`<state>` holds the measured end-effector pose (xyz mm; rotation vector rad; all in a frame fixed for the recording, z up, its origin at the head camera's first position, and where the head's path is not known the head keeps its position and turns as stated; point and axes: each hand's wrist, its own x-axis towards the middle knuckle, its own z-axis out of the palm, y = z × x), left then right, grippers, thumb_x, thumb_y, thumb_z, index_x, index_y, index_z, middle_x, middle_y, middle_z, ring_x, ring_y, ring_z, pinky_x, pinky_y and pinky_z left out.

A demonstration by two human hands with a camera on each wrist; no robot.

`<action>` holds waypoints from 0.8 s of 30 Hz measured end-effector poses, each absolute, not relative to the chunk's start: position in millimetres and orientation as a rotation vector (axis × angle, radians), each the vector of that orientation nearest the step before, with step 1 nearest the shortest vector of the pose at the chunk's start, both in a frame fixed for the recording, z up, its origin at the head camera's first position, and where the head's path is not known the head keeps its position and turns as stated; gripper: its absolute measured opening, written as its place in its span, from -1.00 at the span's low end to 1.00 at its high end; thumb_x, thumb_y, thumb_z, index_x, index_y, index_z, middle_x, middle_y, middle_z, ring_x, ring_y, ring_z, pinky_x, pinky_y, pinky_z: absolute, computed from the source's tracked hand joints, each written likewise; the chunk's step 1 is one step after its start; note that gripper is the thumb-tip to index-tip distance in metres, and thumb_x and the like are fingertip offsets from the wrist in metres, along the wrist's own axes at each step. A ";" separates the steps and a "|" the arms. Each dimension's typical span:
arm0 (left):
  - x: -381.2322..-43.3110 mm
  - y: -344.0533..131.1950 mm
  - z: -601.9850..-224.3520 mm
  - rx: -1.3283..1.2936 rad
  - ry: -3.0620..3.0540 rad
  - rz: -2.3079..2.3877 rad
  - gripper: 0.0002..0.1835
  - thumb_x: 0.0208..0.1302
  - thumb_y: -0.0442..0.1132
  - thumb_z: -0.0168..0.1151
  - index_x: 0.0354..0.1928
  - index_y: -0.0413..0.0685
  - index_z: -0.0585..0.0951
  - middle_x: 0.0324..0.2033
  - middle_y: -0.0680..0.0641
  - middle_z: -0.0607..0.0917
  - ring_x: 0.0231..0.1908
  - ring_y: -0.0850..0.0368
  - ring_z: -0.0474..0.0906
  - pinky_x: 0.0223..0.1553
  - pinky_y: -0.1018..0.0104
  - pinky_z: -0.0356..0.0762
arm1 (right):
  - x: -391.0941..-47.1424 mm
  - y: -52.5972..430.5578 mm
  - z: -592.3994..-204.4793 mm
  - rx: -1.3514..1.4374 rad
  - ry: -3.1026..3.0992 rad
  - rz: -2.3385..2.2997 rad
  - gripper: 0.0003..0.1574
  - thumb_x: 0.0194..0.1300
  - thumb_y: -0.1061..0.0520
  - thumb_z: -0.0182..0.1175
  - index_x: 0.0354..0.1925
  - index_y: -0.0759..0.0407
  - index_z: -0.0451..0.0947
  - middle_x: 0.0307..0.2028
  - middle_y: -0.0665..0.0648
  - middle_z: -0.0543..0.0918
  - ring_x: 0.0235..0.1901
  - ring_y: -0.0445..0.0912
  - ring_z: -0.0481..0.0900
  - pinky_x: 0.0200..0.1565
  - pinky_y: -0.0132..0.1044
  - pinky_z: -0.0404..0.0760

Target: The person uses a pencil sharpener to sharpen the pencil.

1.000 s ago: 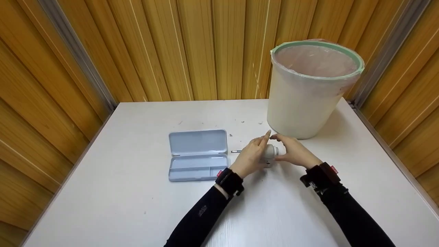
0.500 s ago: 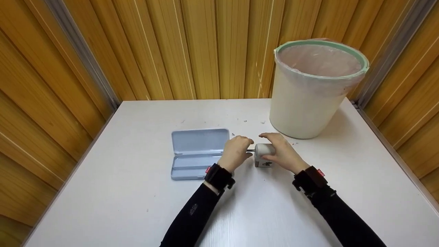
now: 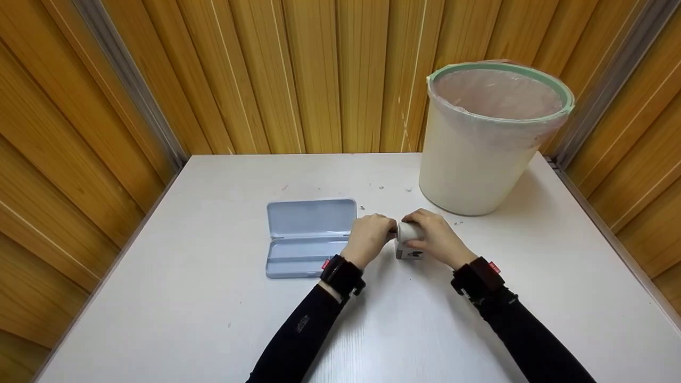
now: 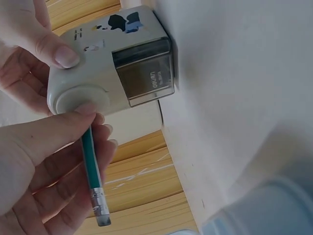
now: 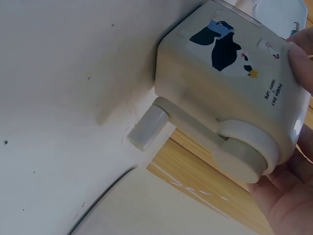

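Observation:
A white pencil sharpener (image 4: 80,78) with panda pictures and a dark see-through shavings drawer (image 4: 144,76) stands on the table. My right hand (image 3: 439,239) grips its upper body from the right, thumb on the printed side. The sharpener's crank handle (image 5: 193,122) juts out freely in the right wrist view. At the opposite face my left hand (image 3: 367,239) pinches a green pencil (image 4: 90,159) close to the round entry ring (image 4: 73,98). The eraser end (image 4: 103,220) points away from the sharpener; the pencil's front end is hidden.
An opened light-blue pencil case (image 3: 311,219) with compartments lies just left of my left hand. Behind my right hand stands a tall cream bin (image 3: 473,165) with a plastic liner. Small dark specks dot the white table (image 3: 213,213).
My left hand has left the sharpener's body and now holds the pencil, nearer the entry than half a second ago. My right hand has shifted from the crank side onto the body.

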<state>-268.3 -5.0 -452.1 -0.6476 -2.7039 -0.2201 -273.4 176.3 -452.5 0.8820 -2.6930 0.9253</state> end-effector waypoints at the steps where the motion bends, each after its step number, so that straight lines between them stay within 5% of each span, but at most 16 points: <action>1: -268.5 -5.1 -452.6 -0.646 -2.694 -0.211 -0.88 0.11 -0.01 0.40 -0.41 0.16 0.75 -0.42 0.11 0.79 -0.41 0.11 0.73 -0.48 0.24 0.63 | -273.5 176.2 -452.3 0.881 -2.693 0.924 -0.47 -0.02 0.32 0.49 -0.04 0.39 0.57 -0.09 0.30 0.67 -0.06 0.17 0.63 0.01 0.08 0.60; 8: -270.4 -7.4 -453.6 -0.643 -2.679 -0.205 -0.83 0.02 0.04 0.41 -0.48 0.15 0.73 -0.48 0.11 0.76 -0.45 0.11 0.70 -0.48 0.23 0.61 | -274.6 176.4 -453.2 0.887 -2.690 0.926 -0.48 -0.03 0.30 0.49 -0.05 0.38 0.59 -0.10 0.30 0.68 -0.06 0.17 0.64 0.02 0.08 0.60; 24: -273.7 -14.3 -455.2 -0.679 -2.671 -0.244 -0.79 -0.11 -0.20 0.54 -0.45 0.05 0.64 -0.47 0.11 0.70 -0.37 0.17 0.69 -0.41 0.32 0.61 | -274.2 177.1 -454.1 0.878 -2.675 0.948 -0.48 -0.04 0.31 0.50 -0.06 0.40 0.60 -0.11 0.32 0.70 -0.07 0.19 0.64 0.00 0.10 0.61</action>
